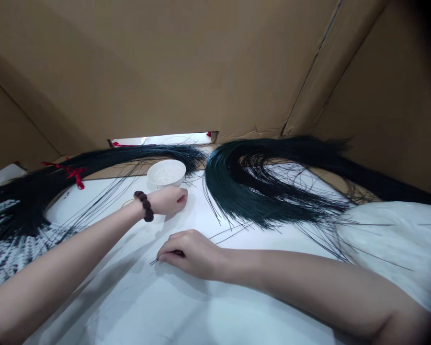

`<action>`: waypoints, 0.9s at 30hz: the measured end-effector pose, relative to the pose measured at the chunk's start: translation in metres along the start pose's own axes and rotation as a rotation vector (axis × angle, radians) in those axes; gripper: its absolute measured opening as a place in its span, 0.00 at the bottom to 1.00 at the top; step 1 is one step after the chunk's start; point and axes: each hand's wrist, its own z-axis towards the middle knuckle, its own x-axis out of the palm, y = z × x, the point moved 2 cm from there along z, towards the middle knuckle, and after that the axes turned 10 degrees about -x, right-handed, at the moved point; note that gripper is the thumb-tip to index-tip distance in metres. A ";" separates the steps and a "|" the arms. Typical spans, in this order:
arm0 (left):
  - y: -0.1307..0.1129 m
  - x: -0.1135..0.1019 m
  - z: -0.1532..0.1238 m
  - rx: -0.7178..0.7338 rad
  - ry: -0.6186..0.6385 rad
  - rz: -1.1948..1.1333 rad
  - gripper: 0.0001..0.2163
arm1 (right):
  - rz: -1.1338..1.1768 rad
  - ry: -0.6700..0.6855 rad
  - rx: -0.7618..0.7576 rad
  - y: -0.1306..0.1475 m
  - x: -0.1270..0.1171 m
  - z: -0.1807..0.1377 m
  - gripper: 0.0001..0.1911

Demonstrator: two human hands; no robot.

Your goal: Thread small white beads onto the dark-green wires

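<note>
On the near side of the bowl [166, 173], the right hand [191, 253] pinches dark strands [153, 262], fingers pointing left. The left hand [170, 200] curls closed just beside the bowl, any contents hidden.

I hold the strands [153, 262] pinched in my right hand [192, 251]: thin, dark, short tips protruding leftward, remaining lengths extending rearward to the right. The bowl [180, 180], white and round, stands upright just beyond my left hand [167, 200]; contents whitish, indistinct.
</note>
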 end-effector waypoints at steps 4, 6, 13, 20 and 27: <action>-0.001 0.005 -0.008 0.014 -0.021 0.015 0.10 | -0.004 -0.013 0.006 0.000 0.001 -0.001 0.11; -0.005 0.011 -0.012 0.012 -0.067 0.048 0.12 | 0.003 -0.022 0.001 -0.001 0.001 -0.001 0.11; -0.011 0.031 -0.013 -0.009 -0.188 0.219 0.14 | -0.001 -0.019 0.013 0.001 0.000 0.001 0.11; 0.002 0.029 -0.014 -0.006 -0.175 0.291 0.14 | -0.011 -0.008 0.009 0.001 0.000 0.000 0.11; 0.001 0.014 -0.028 -0.086 -0.219 0.305 0.14 | -0.005 -0.011 0.011 0.001 0.000 0.000 0.11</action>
